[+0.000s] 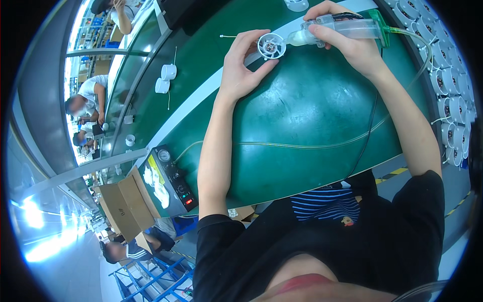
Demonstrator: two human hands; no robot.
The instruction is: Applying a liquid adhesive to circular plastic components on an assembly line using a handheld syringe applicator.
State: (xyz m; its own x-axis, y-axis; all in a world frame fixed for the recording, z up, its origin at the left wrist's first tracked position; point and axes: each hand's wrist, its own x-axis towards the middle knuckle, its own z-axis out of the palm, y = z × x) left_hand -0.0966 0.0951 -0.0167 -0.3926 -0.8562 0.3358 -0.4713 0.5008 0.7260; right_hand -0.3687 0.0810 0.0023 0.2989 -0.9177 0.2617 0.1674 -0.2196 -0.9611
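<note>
Right grip point(361, 54) wrapped round the clear dispensing syringe point(354, 29), left grip point(239, 66) holding the small white fan point(271, 46) above the green desk point(307, 108), nozzle right at its rim! A wobble could smear the blades; a snagged hose point(307, 146) could tug the aim. Yellow label point(155, 169) on the dispenser controller point(173, 176): print too small to read. Dark mark on the carton point(123, 214), too.

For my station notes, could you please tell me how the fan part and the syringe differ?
The fan part is short and round, while the syringe is long and tubular.
The fan part is opaque white; the syringe is translucent with a green cap.
The left hand holds the fan part; the right hand grips the syringe.
Both are hand-held.
</note>
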